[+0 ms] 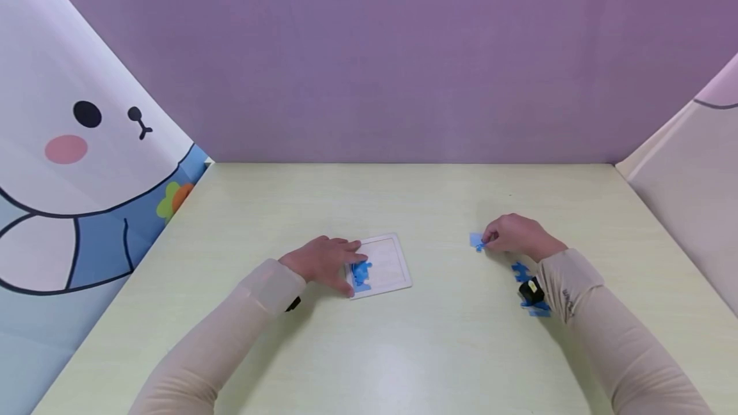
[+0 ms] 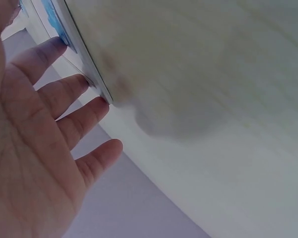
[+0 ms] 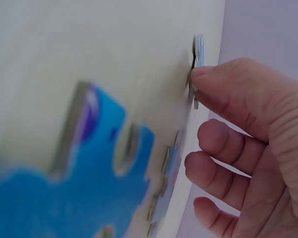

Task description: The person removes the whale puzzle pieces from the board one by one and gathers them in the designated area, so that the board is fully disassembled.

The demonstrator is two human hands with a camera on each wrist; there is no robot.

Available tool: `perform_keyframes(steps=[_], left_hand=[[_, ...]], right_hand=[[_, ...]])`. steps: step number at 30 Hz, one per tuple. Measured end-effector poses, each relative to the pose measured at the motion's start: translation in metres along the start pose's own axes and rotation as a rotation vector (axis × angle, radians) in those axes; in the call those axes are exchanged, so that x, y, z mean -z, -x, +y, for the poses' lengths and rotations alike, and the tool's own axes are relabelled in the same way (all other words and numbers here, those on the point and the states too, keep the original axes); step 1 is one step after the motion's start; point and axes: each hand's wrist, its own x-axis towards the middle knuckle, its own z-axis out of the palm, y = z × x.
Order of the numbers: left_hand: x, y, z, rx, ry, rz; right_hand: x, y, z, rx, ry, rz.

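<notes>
My left hand lies over the left side of a white puzzle tray, fingers spread and touching its edge. Inside the tray, beside that hand, are blue puzzle pieces. In the left wrist view, fingertips meet the tray's side. Farther right on the table, my right hand pinches a light blue puzzle piece between thumb and finger. The right wrist view shows this piece edge-on at the thumb tip, the other fingers loosely curled.
Several loose blue pieces lie under and near the right wrist, partly hidden by the black wrist camera. One large blue piece looms close in the right wrist view. A purple wall borders the table's far edge.
</notes>
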Motion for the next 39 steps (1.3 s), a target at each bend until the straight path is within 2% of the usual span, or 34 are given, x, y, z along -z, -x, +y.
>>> perform_keyframes(steps=[9, 14, 17, 21, 26, 32, 39], left_hand=[[-0.002, 0.002, -0.002, -0.04, -0.003, 0.023], [-0.003, 0.002, -0.001, -0.038, -0.019, 0.031], [-0.004, 0.001, -0.002, -0.033, -0.025, 0.028], [-0.003, -0.002, -0.003, -0.033, -0.039, 0.037], [-0.003, -0.004, -0.002, -0.037, -0.049, 0.056], [-0.003, -0.004, -0.003, -0.036, -0.044, 0.059], [-0.003, -0.006, -0.005, -0.02, -0.052, 0.051]], right_hand=[[-0.001, -0.001, -0.002, 0.015, 0.009, 0.001], [-0.002, -0.004, -0.01, 0.065, 0.001, 0.053], [-0.004, -0.007, -0.022, 0.125, -0.021, 0.085], [-0.006, -0.013, -0.043, 0.188, -0.008, 0.089], [-0.009, -0.02, -0.067, 0.228, 0.054, 0.083], [-0.016, -0.029, -0.087, 0.284, 0.054, 0.101], [-0.025, -0.04, -0.108, 0.293, 0.127, 0.087]])
